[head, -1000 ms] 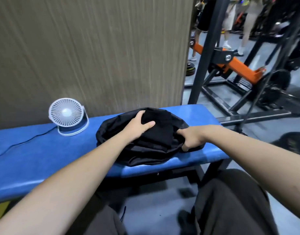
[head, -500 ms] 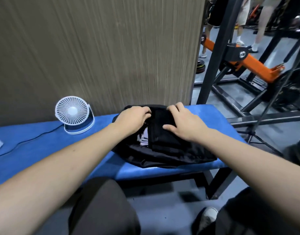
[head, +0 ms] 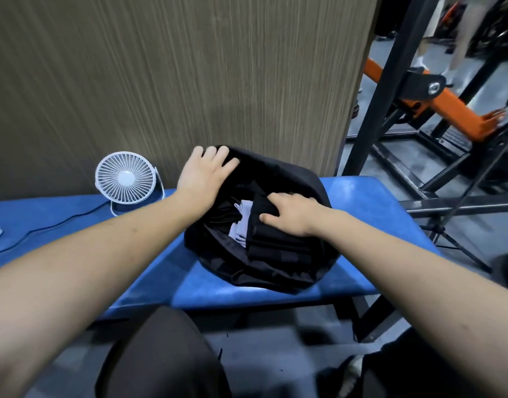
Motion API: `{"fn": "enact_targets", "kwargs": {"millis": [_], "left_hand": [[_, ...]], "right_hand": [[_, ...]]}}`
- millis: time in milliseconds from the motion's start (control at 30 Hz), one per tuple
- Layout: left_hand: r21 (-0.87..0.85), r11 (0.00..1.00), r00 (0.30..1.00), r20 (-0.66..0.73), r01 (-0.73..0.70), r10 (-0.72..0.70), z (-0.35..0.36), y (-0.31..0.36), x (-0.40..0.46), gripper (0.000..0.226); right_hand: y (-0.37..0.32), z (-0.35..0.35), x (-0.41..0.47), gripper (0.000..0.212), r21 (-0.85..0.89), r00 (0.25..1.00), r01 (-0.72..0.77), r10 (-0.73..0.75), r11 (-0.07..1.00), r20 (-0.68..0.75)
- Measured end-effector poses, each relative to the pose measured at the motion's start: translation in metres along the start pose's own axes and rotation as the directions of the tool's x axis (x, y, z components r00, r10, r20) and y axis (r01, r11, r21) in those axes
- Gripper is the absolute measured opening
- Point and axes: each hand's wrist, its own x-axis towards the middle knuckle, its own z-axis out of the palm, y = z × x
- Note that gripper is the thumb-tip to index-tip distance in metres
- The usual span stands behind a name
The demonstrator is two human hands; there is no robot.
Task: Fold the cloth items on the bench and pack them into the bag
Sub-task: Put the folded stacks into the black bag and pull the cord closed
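Left hand (head: 207,176) curls over the black bag (head: 275,275) rim to keep it gaping on the bench (head: 376,214), right hand (head: 294,215) grips a folded black cloth (head: 275,244) down inside, beside something white (head: 240,228).

Brown wood-grain wall panel (head: 189,81) behind; right, black steel rack frame (head: 370,110), orange beam (head: 454,110), grey glossy floor (head: 482,228).
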Motion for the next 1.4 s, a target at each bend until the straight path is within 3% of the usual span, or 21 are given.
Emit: {"fn": "enact_targets", "kwargs": {"millis": [200,367,467,533,633,867,1067,1167,1300,1367,1400], "left_hand": [[0.055,0.998,0.999,0.042,-0.03,0.028,0.018,-0.019,-0.01,0.058],[0.028,0.975,0.975,0.007,-0.222,0.222,0.02,-0.039,-0.026,0.047],[0.045,0.927,0.921,-0.113,-0.371,0.374,0.022,-0.061,-0.036,0.049],[0.043,0.853,0.835,-0.182,-0.52,0.519,0.02,-0.078,-0.043,0.052],[0.011,0.772,0.754,-0.203,-0.636,0.625,0.017,-0.092,-0.054,0.057],[0.055,0.8,0.799,-0.047,-0.597,0.6,0.013,-0.101,-0.064,0.038],[0.095,0.818,0.823,0.029,-0.568,0.568,0.005,-0.1,-0.072,0.022],[-0.001,0.811,0.809,-0.059,-0.585,0.584,-0.004,-0.108,-0.07,0.017],[-0.324,0.723,0.791,-0.195,-0.61,0.58,-0.01,-0.123,-0.072,0.014],[-0.468,0.69,0.826,-0.19,-0.552,0.532,-0.009,-0.127,-0.073,0.022],[-0.536,0.69,0.852,-0.119,-0.487,0.509,-0.011,-0.128,-0.074,0.023]], "right_hand": [[0.011,-0.005,0.011,0.07,0.016,0.997,-0.043,0.042,0.999,0.059],[0.02,-0.014,0.003,0.079,0.009,0.995,-0.069,0.068,0.998,0.071],[0.027,-0.024,-0.003,0.087,0.026,0.991,-0.075,0.071,0.997,0.113],[0.031,-0.031,-0.008,0.087,0.058,0.988,-0.064,0.055,0.996,0.142],[0.034,-0.042,-0.018,0.086,-0.05,0.99,-0.024,0.031,0.998,0.14],[0.034,-0.059,-0.041,0.089,-0.424,0.98,0.187,-0.201,0.886,0.012],[0.05,-0.068,-0.055,0.068,-0.499,0.878,0.353,-0.464,0.792,-0.116],[0.061,-0.071,-0.061,0.055,-0.48,0.823,0.422,-0.547,0.769,-0.153],[0.079,-0.08,-0.069,0.06,-0.534,0.768,0.496,-0.633,0.685,-0.098],[0.082,-0.082,-0.075,0.062,-0.55,0.76,0.509,-0.645,0.662,-0.074],[0.083,-0.082,-0.078,0.063,-0.55,0.768,0.507,-0.638,0.663,-0.06]]}}
